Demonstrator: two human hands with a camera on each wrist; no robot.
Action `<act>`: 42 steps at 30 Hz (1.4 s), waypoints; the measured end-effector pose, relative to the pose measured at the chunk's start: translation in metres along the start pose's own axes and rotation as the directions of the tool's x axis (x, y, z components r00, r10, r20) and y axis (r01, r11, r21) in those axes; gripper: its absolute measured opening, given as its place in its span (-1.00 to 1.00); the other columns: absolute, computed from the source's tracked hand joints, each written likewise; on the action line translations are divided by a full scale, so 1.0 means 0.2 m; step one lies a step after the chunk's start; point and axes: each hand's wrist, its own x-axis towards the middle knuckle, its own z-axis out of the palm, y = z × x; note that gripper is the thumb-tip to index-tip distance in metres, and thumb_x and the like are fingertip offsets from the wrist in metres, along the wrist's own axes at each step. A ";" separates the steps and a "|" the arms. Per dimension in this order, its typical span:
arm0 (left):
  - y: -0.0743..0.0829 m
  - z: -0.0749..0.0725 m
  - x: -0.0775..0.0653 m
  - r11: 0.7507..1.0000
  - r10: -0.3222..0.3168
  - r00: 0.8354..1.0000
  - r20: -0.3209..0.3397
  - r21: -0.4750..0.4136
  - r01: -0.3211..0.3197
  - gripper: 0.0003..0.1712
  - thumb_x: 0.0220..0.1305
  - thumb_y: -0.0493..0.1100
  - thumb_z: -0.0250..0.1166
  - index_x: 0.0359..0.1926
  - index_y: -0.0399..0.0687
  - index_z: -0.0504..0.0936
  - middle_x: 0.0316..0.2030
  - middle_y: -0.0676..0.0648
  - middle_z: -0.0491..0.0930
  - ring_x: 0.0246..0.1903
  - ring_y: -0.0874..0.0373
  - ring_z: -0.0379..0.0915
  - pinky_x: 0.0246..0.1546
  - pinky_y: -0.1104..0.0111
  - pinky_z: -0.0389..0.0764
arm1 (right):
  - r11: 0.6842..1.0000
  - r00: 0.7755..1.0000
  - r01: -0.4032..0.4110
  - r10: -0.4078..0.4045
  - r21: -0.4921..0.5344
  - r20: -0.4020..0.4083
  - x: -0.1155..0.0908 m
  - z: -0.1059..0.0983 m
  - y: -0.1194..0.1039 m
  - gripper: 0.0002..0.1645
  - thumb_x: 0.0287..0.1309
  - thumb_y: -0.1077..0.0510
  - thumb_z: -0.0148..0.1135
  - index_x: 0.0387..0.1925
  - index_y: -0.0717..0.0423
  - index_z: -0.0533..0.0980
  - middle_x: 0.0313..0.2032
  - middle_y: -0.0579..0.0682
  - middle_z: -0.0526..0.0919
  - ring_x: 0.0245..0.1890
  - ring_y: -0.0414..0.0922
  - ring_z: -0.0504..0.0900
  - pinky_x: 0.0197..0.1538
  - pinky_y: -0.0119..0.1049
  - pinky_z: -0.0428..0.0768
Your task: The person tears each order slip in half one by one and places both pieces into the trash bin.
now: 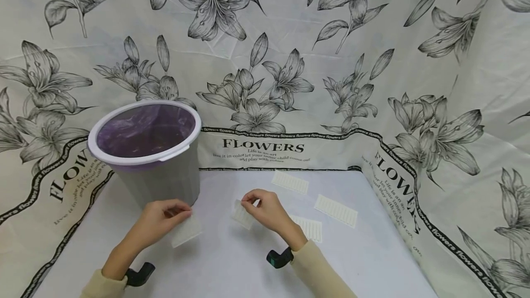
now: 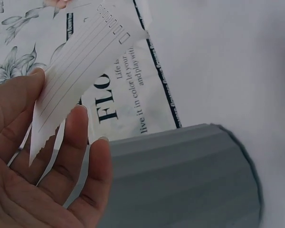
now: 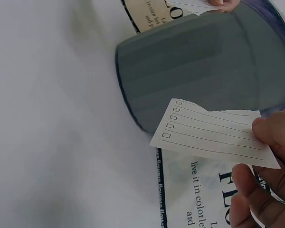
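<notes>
My left hand (image 1: 155,224) pinches a torn piece of lined checklist paper (image 2: 76,71) between thumb and fingers, in front of the bin. Small printed boxes run along one end of its lines, and its lower edge is ragged. To the right, my right hand (image 1: 269,210) holds another torn checklist piece (image 3: 206,135) by its edge, with thumb and fingertips pinched on it. That piece has a column of boxes and an uneven upper edge. The two pieces are apart, both held over the white table (image 1: 232,266).
A grey bin (image 1: 161,183) with a white rim and a purple liner (image 1: 145,130) stands at the back left. Three paper sheets lie on the right: a far one (image 1: 290,182), a right one (image 1: 336,210) and one (image 1: 310,229) partly behind my right hand. Flower-printed cloth (image 1: 265,151) hangs behind.
</notes>
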 end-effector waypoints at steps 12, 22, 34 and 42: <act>0.06 -0.10 -0.03 0.988 0.123 0.992 -0.003 0.095 -0.122 -0.91 0.23 -0.23 0.49 -0.30 0.09 0.78 -0.41 0.27 0.71 -0.41 0.46 0.55 -0.38 0.45 0.63 | 0.999 0.998 0.045 -0.045 0.008 0.038 0.07 0.05 -0.09 -0.95 0.30 0.18 0.37 -0.26 0.04 0.72 -0.33 -0.11 0.76 -0.28 -0.28 0.65 -0.22 -0.38 0.60; 0.10 -0.18 -0.02 0.977 0.162 0.987 0.024 0.138 -0.164 -0.87 0.22 -0.23 0.50 -0.31 0.15 0.76 -0.41 0.31 0.69 -0.40 0.48 0.54 -0.35 0.43 0.63 | 0.995 0.993 0.099 -0.099 0.011 0.058 0.12 0.09 -0.18 -0.93 0.33 0.17 0.36 -0.23 0.06 0.71 -0.29 -0.09 0.77 -0.26 -0.29 0.65 -0.21 -0.38 0.60; 0.15 -0.30 0.01 0.950 0.246 0.969 -0.024 0.204 -0.236 -0.77 0.16 -0.30 0.52 -0.32 0.18 0.74 -0.41 0.32 0.69 -0.39 0.48 0.55 -0.38 0.41 0.65 | 0.981 0.983 0.172 -0.177 0.088 0.053 0.20 0.14 -0.33 -0.92 0.33 0.20 0.35 -0.22 0.10 0.72 -0.28 -0.04 0.78 -0.25 -0.30 0.64 -0.22 -0.50 0.55; 0.21 -0.39 0.04 0.912 0.347 0.937 -0.035 0.247 -0.328 -0.73 0.08 -0.35 0.55 -0.32 0.14 0.74 -0.40 0.29 0.71 -0.39 0.49 0.56 -0.38 0.42 0.66 | 0.971 0.974 0.213 -0.219 0.105 0.049 0.27 0.16 -0.43 -0.90 0.34 0.18 0.35 -0.19 0.11 0.72 -0.25 -0.03 0.78 -0.24 -0.30 0.66 -0.20 -0.55 0.55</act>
